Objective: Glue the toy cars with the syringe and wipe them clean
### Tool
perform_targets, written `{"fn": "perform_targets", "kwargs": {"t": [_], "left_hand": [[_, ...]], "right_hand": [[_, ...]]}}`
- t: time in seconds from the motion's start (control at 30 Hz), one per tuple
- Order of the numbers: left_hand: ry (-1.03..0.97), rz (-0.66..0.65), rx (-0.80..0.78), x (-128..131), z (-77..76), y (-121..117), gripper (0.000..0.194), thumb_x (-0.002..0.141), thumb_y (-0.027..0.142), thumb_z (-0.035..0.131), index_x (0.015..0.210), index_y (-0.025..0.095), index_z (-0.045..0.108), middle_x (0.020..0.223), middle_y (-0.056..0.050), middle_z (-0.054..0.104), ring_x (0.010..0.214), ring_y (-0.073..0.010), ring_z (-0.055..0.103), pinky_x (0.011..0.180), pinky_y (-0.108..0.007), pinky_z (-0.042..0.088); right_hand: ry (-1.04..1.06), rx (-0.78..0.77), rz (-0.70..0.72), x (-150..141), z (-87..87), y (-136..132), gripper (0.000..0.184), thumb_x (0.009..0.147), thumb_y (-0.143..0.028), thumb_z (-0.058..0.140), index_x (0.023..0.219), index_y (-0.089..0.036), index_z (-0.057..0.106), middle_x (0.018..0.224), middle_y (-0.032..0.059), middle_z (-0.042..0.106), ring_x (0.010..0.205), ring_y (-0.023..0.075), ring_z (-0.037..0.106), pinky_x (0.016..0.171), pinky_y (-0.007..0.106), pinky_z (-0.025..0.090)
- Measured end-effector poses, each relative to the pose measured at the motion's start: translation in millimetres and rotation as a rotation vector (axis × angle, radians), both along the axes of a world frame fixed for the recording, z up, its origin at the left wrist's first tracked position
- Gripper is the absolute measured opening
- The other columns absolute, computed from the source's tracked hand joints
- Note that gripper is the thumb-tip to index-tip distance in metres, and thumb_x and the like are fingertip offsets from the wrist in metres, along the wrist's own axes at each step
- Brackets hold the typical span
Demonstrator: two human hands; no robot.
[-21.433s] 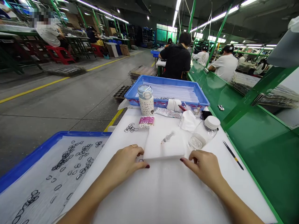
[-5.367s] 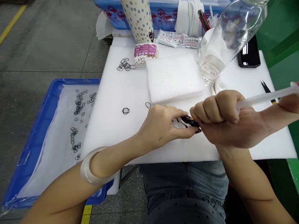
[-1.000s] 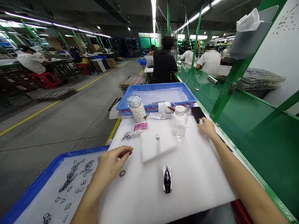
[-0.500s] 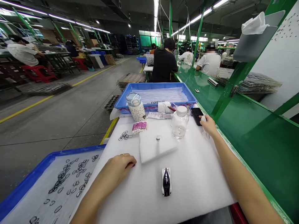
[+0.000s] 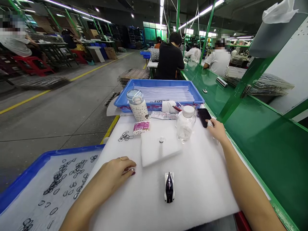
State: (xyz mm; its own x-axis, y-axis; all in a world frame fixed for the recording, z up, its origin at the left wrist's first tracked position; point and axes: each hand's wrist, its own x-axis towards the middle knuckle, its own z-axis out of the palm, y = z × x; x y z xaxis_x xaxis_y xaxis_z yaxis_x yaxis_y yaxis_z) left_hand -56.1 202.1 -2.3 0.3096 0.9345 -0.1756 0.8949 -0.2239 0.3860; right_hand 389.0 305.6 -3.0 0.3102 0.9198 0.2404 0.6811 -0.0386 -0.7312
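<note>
A white foam sheet (image 5: 197, 179) covers the bench. Near its front edge a small black-and-white part (image 5: 169, 187) lies free. The left hand (image 5: 115, 173) rests curled on the sheet, fingertips pinched on a small ring (image 5: 132, 169). Off the left edge, a blue tray (image 5: 26, 175) holds loose black rings (image 5: 60, 179). A foam block (image 5: 158, 147) lies mid-sheet. At the right edge the right hand (image 5: 216, 130) rests beside a phone (image 5: 204, 116); its grip cannot be determined. A bottle (image 5: 185, 123), a dotted cup (image 5: 138, 106) and a second tray (image 5: 158, 93) occupy the far edge. Labels are illegible. Seated workers (image 5: 169, 59) line the green bench (image 5: 260, 141).
</note>
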Motion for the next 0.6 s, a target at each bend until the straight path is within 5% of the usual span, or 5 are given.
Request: {"fn": "perform_targets", "kwargs": {"t": [0.13,0.27,0.4,0.6], "left_hand": [[0.021,-0.014,0.010,-3,-2.4,0,0.034,0.085,0.038,0.045,0.090,0.027,0.076,0.094,-0.004,0.073,0.084,-0.0247,0.068,0.072,-0.033,0.044],[0.036,-0.022,-0.012,2,4.4,0,0.034,0.085,0.036,0.043,0.086,0.025,0.076,0.093,-0.005,0.073,0.085,-0.0251,0.068,0.072,-0.033,0.044],[0.065,0.004,-0.039,10,19.6,-4,0.029,0.083,0.031,0.044,0.081,0.024,0.072,0.095,-0.005,0.074,0.086,-0.0262,0.068,0.070,-0.033,0.044],[-0.030,-0.025,0.031,9,26.9,-8,0.027,0.089,0.032,0.039,0.077,0.024,0.062,0.082,-0.002,0.071,0.074,-0.0219,0.065,0.065,-0.030,0.042]], "right_hand": [[0.070,0.071,-0.071,3,11.0,-10,0.016,0.061,-0.020,0.051,0.075,-0.020,0.061,0.113,0.0060,0.074,0.069,0.0175,0.053,0.064,0.029,0.034],[0.214,0.090,-0.095,7,15.2,-17,0.012,0.062,-0.027,0.060,0.072,-0.019,0.061,0.084,0.0050,0.072,0.064,0.0154,0.049,0.058,0.026,0.033],[0.423,0.151,-0.087,11,19.8,-20,0.027,0.063,-0.039,0.068,0.074,-0.020,0.055,0.067,0.0003,0.062,0.052,0.0100,0.039,0.048,0.023,0.029],[0.580,0.307,0.029,6,42.7,-31,0.051,0.061,-0.058,0.072,0.078,-0.024,0.040,0.067,-0.0033,0.053,0.049,0.0090,0.043,0.044,0.022,0.035]]}}
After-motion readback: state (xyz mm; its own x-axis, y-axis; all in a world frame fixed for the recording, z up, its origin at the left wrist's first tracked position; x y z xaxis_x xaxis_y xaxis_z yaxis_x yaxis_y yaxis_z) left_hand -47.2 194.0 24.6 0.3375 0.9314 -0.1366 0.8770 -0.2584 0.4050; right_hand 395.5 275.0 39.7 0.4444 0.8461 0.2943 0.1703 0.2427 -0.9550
